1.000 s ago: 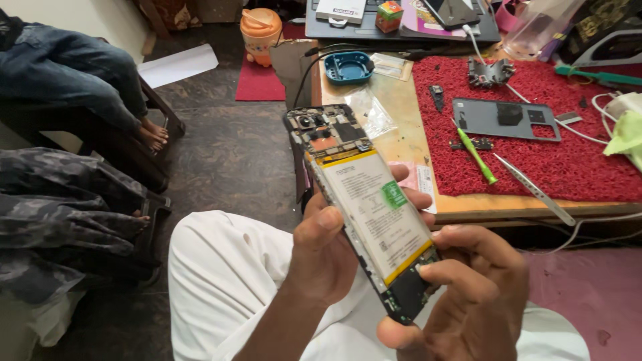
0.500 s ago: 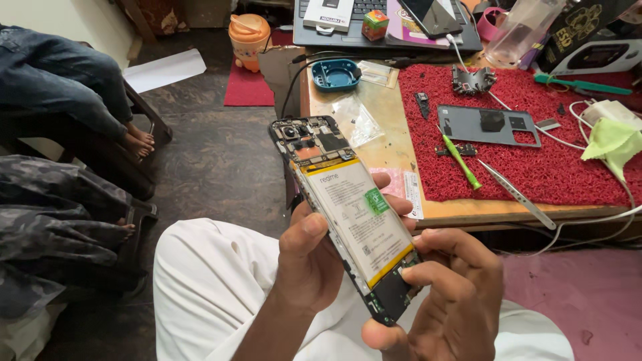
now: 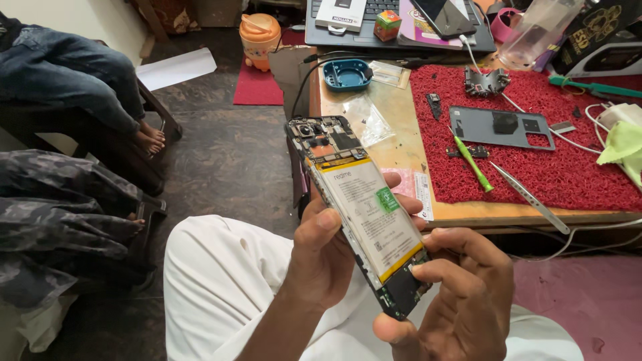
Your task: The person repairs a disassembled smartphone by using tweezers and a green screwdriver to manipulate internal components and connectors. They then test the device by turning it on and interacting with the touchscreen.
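Observation:
An opened smartphone (image 3: 358, 207) with its back cover off shows a white battery with a green sticker and a bare circuit board at its top end. My left hand (image 3: 321, 261) grips its left edge, thumb on the side of the battery. My right hand (image 3: 461, 301) holds the lower end, fingertips pressing on the dark bottom board. The phone is tilted over my lap, above white trousers (image 3: 221, 287).
A low wooden table (image 3: 401, 154) carries a red mat (image 3: 575, 160) with a grey phone back plate (image 3: 501, 127), a green screwdriver (image 3: 471, 160), metal tweezers (image 3: 531, 197), a blue plastic dish (image 3: 346, 73) and a laptop (image 3: 394, 27). Other people's legs (image 3: 73, 87) are at the left.
The phone and both hands have stayed almost still in my grip; the view has shifted slightly, so the table sits a little lower in the frame.

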